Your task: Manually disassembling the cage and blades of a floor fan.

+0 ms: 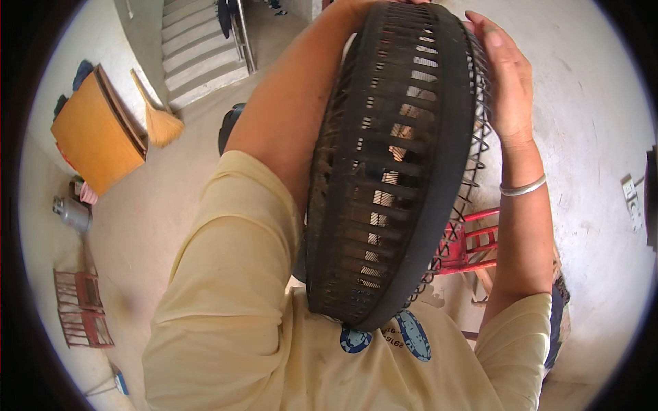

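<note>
A large round black fan head [411,171], with a slatted rim and a wire grille, is raised edge-on before my chest, its lower end close to my shirt. My left hand [362,7] is at its top end, mostly cut off by the picture's upper edge; what shows of it lies against the rim. On the other side, my right hand [506,79] is pressed along the wire grille [478,116], fingers stretched upward and slightly bent round the edge. A silver bangle [524,187] circles my right wrist. The fan blades are not clearly visible through the slats.
Behind the fan stands a red chair [473,240]. To the left are a wooden table [99,130], a straw broom [162,123], a grey gas cylinder [72,214] and a reddish slatted chair [83,308]. Stairs [202,51] rise at the back; wall sockets [631,202] are at right.
</note>
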Tool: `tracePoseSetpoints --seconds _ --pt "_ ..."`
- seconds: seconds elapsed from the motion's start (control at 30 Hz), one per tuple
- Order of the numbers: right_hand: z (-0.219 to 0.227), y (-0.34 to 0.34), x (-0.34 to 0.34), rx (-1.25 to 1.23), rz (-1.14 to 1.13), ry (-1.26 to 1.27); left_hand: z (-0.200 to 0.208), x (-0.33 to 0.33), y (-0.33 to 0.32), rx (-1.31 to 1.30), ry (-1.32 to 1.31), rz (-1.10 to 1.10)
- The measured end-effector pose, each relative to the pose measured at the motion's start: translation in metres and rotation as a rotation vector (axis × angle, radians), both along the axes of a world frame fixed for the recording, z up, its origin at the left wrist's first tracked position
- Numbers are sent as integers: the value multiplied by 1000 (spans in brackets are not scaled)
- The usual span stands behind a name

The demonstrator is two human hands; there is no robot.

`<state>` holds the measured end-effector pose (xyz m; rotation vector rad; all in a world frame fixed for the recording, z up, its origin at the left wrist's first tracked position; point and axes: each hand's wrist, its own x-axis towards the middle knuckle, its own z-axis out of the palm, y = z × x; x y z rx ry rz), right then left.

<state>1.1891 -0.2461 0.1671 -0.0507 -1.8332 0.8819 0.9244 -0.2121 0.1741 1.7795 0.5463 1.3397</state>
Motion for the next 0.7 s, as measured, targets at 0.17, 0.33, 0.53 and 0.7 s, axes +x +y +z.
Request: tracePoseSetpoints --seconds 0.17,0.33,0.53,0.7 --pt "-17 -55 41 589 -57 -31 2 11 -41 235 256 155" --pt "-37 -73 58 768 -47 13 10 25 -22 -293 10 73" --pt "-38 -77 62 659 -44 45 41 39 -40 -193 379 396" --pt "-19 -66 60 666 -84 128 70 55 -65 150 1046 505"
